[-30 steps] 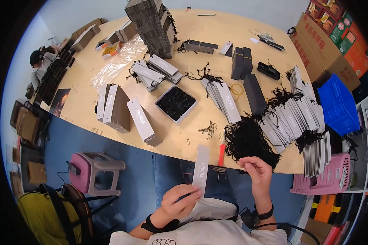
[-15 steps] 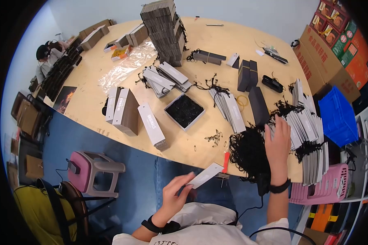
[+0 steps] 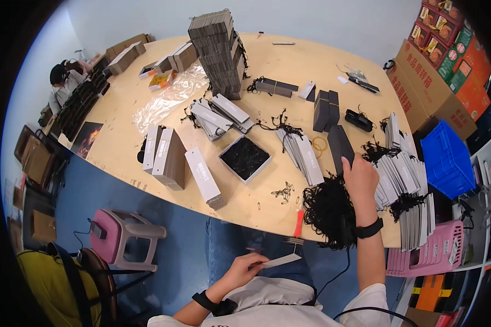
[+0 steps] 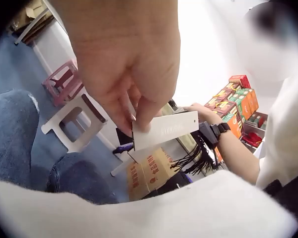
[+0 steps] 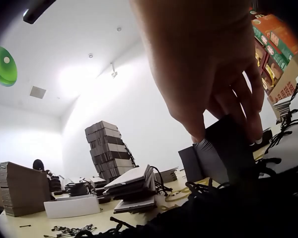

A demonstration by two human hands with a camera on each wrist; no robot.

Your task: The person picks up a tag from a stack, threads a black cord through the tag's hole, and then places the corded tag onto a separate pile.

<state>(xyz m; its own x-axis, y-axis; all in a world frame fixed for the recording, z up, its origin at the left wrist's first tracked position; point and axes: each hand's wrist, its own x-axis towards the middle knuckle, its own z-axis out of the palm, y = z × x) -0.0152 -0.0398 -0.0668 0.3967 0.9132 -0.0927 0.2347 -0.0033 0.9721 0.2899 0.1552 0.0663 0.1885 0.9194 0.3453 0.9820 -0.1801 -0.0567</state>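
In the head view my left hand (image 3: pixel 241 271) pinches one end of a pale grey hang tag (image 3: pixel 282 261) between thumb and fingers, in front of the table edge. The left wrist view shows the tag's lettered face and a small hole at its far end. My right hand (image 3: pixel 361 179) grips the near end of a stack of black tags (image 3: pixel 339 140), thumb on one side and fingers on the other. Below that wrist spreads a heap of black cords (image 3: pixel 326 210). A red-handled tool (image 3: pixel 299 222) lies at the table edge beside small metal pins (image 3: pixel 282 192).
Lettered tag stacks (image 3: pixel 203 179) and a white box (image 3: pixel 234 173) of black strings occupy the middle. A tall tag tower (image 3: pixel 215 54) rises behind. Strung tags (image 3: pixel 395 177) fan out to the right, near a blue bin (image 3: pixel 447 158). Another person (image 3: pixel 63 87) sits far left.
My right hand went from the table's front edge over the cord heap to the black tag stack. My left hand kept the grey tag, tilting it flatter and lowering it.
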